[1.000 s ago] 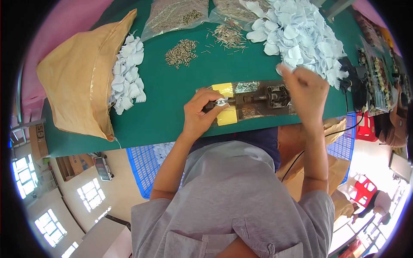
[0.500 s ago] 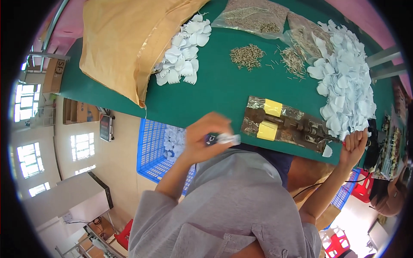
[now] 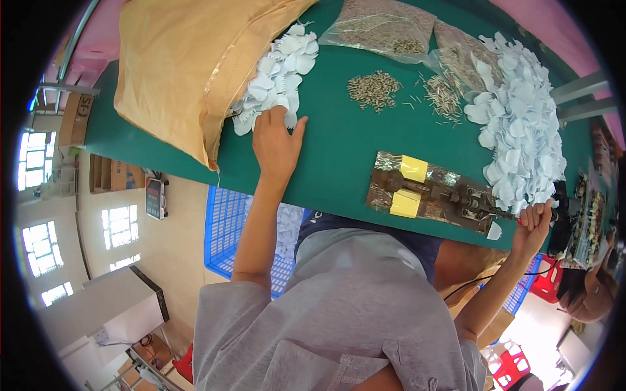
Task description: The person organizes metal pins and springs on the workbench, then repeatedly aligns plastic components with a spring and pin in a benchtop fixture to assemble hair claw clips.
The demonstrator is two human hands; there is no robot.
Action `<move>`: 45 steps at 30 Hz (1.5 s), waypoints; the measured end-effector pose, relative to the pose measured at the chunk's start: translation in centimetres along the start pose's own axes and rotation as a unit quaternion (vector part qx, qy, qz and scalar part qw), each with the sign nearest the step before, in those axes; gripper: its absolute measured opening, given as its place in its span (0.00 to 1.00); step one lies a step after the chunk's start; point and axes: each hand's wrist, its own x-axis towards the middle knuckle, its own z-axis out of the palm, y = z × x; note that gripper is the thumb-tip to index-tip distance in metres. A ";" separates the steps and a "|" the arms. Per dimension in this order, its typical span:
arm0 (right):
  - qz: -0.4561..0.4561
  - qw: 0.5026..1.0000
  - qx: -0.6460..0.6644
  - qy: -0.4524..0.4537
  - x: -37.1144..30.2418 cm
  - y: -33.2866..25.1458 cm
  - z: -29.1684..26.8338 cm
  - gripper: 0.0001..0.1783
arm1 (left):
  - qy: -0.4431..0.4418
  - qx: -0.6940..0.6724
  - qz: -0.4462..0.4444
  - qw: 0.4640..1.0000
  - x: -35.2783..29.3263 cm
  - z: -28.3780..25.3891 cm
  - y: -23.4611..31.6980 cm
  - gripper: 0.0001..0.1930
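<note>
My left hand (image 3: 278, 144) reaches to the near edge of a pile of white plastic comb-edged pieces (image 3: 287, 65), thumb spread away from the fingers. Its fingertips touch the pile, and no piece shows in its grip. My right hand (image 3: 533, 225) is closed around the red-ended lever handle (image 3: 520, 221) of a dark metal clamp fixture (image 3: 450, 193). The fixture lies on the green table with two yellow pads (image 3: 413, 169) at its left part. One white piece (image 3: 495, 231) lies beside its right end, at the table edge.
A large brown paper sack (image 3: 176, 78) stands at the left. Small metal parts (image 3: 373, 90) and pins (image 3: 442, 98) lie in heaps near plastic bags (image 3: 381, 26). A large heap of white pieces (image 3: 521, 130) covers the right. A blue basket (image 3: 222, 228) with white pieces stands below the table edge.
My left hand has moved forward and left from above the basket side to the white pile; the white thing it held no longer shows. My right hand stays on the lever handle.
</note>
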 end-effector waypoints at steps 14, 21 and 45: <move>-0.358 0.673 -0.645 -0.055 0.1 2.2 9.8 0.04 | -0.013 -0.134 -0.091 0.987 -1.2 -4.1 -4.0 0.38; -0.335 0.549 -0.701 -0.307 12.7 8.2 13.1 0.15 | 0.057 -0.473 -0.118 0.871 -2.4 -3.2 -0.1 0.35; -0.216 0.678 -0.558 -0.428 -4.7 9.0 15.6 0.10 | -0.089 -0.257 0.298 0.915 -7.3 -1.2 13.6 0.07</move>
